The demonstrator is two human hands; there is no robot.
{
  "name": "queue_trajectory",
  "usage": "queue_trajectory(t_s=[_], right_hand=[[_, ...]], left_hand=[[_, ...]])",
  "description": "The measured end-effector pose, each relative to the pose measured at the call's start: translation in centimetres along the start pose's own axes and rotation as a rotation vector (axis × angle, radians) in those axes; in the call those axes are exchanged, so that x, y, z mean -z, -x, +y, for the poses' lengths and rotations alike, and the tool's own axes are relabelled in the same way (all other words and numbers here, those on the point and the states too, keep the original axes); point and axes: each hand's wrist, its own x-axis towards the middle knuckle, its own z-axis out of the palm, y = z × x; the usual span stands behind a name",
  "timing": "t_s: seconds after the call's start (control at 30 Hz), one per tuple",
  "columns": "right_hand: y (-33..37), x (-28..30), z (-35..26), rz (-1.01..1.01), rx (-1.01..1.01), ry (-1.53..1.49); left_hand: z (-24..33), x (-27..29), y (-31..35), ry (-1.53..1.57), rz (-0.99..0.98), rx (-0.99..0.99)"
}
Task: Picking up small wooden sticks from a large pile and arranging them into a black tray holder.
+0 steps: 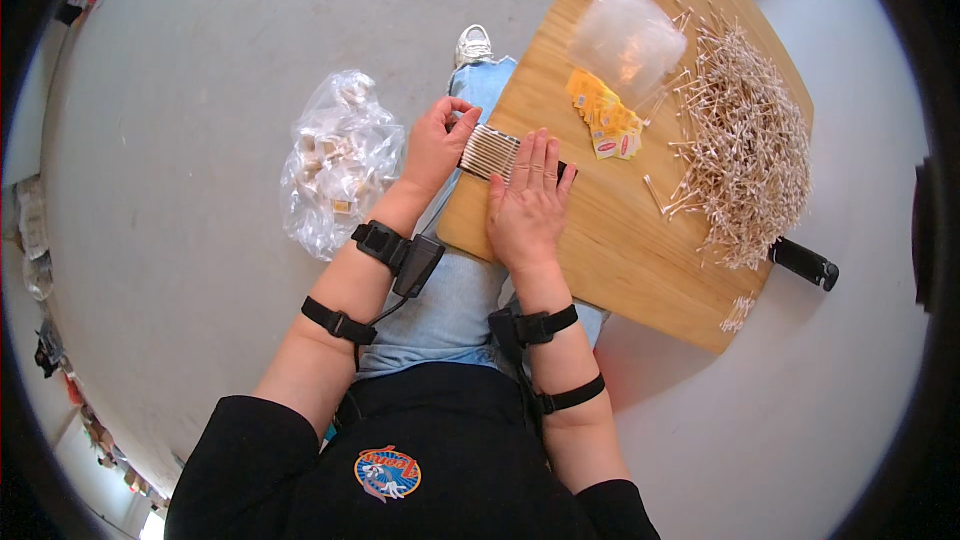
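Note:
A row of cotton swabs (487, 152) lies side by side on a dark flat holder (567, 174) at the table's left edge. My left hand (435, 148) is closed, with thumb and fingers pinching the left end of this holder. Across the right part of the row my right hand (527, 208) lies flat, palm down and fingers stretched out, hiding the swabs beneath it. Beyond it on the table, a fan of small yellow printed cards (605, 115) lies near a stack of clear plastic bags (625, 35). A large heap of loose cotton swabs (745, 145) covers the right side.
The wooden table (610, 240) has a black handle-like part (805, 263) jutting out at its right edge. A few swabs (737, 313) lie at its near right corner. Left of my legs, a clear plastic bag (342, 165) with small packs inside rests on the grey floor (200, 190).

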Motion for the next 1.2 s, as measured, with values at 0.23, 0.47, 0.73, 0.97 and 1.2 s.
queue_trajectory(t_s=[0.23, 0.47, 0.73, 0.97, 1.2], right_hand=[[-0.2, 0.0, -0.6, 0.012, 0.022, -0.029], [-0.3, 0.0, -0.9, 0.017, 0.018, -0.039], [-0.5, 0.3, -1.8, -0.009, -0.023, -0.016], [-0.9, 0.9, 1.2, 0.217, -0.073, -0.25], [-3.4, 3.4, 9.9, 0.395, -0.349, -0.247]], left_hand=[[0.3, -0.1, 0.1, 0.019, 0.033, -0.033], [0.7, -0.2, 0.4, 0.032, 0.043, 0.002], [0.4, -0.4, 0.3, -0.022, 0.06, -0.052], [-0.1, 0.4, 0.4, -0.086, 0.106, -0.059], [2.6, 0.5, 1.6, -0.568, 0.165, -0.671]])
